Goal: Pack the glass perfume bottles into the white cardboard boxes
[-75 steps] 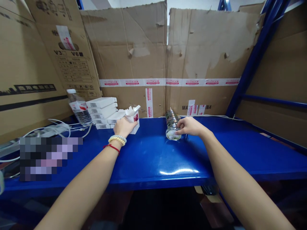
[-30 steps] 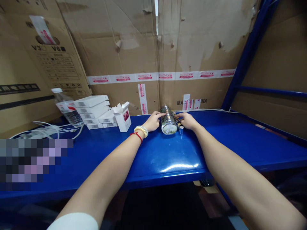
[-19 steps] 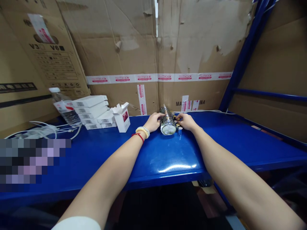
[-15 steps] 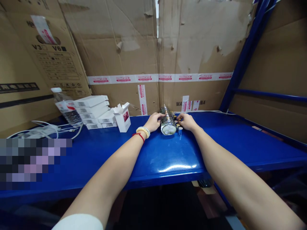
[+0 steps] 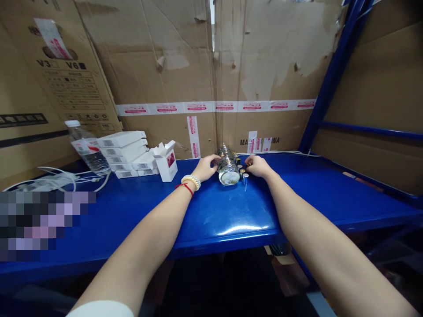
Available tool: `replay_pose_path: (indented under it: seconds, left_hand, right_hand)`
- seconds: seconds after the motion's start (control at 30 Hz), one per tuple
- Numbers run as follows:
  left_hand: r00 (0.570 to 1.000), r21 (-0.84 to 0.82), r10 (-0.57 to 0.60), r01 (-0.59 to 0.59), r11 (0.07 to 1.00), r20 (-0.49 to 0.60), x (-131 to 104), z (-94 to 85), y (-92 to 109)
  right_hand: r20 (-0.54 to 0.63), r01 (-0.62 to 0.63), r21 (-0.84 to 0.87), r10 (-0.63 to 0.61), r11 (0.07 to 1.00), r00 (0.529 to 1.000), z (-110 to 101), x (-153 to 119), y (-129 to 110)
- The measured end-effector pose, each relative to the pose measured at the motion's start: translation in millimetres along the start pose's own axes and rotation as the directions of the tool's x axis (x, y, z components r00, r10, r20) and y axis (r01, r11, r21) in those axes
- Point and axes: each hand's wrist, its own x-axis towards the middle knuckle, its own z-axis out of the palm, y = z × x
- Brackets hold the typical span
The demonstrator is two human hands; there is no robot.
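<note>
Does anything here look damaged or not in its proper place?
Yes, the cardboard behind the shelf looks damaged: its surface is peeled in patches, with small torn bits sticking out. One white box stands open at the top, unlike the stacked boxes. The front glass bottle shows nothing odd.

Btls [image 5: 228,171] glass-like, glossy; caps [image 5: 245,178] shiny metal-look; shelf [image 5: 228,207] v. glossy; cardbd [image 5: 178,83] matt, torn.

To your left, you have a clear water bottle [image 5: 86,149] near some messy white cords [image 5: 62,177]. In front of you stands big brown cardboard [image 5: 172,81] with white-and-red tape [image 5: 211,106] across it.
</note>
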Motion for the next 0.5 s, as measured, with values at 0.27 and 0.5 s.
replay_pose_path:
  seconds: [0.27, 0.5]
  left_hand:
    - [0.959, 0.036, -0.282, 0.281, 0.959, 0.013, -8.1, -23.4, -0.8]
    - [0.917, 0.193, -0.368, 0.338, 0.921, 0.152, -11.2, -53.2, 0.0]
  right_hand:
    - [0.086, -0.102, -0.076, 0.109, 0.992, 0.99, -17.5, -6.5, -8.6]
    - [0.386, -0.157, -0.244, 0.245, 0.957, 0.889, -35.0, -21.0, -19.5]
